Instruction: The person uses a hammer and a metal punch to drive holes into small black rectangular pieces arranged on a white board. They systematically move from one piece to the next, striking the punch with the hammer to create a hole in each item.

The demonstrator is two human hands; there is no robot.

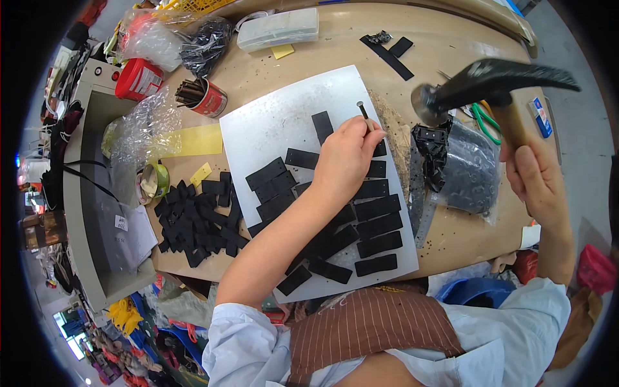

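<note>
My left hand [345, 155] is closed round a slim metal punch [362, 108], held upright with its round head showing above the fingers. Its lower tip is hidden behind the hand. Black fabric strips [377, 226] lie in rows and loose on a white board [290, 109], under and around that hand. Up at the right, my right hand [535, 177] grips the handle of a claw hammer [480, 87], raised above the table with its round face toward the punch. A heap of similar black pieces [196, 222] rests left of the board.
Left of the board stand a red can of metal rods [209, 102], a red tub [138, 79] and a green tape roll [155, 180]. A clear plastic box [278, 30] sits at the back. To the right lie a plastic bag [467, 168], green-handled scissors [485, 121] and a metal ruler [425, 222].
</note>
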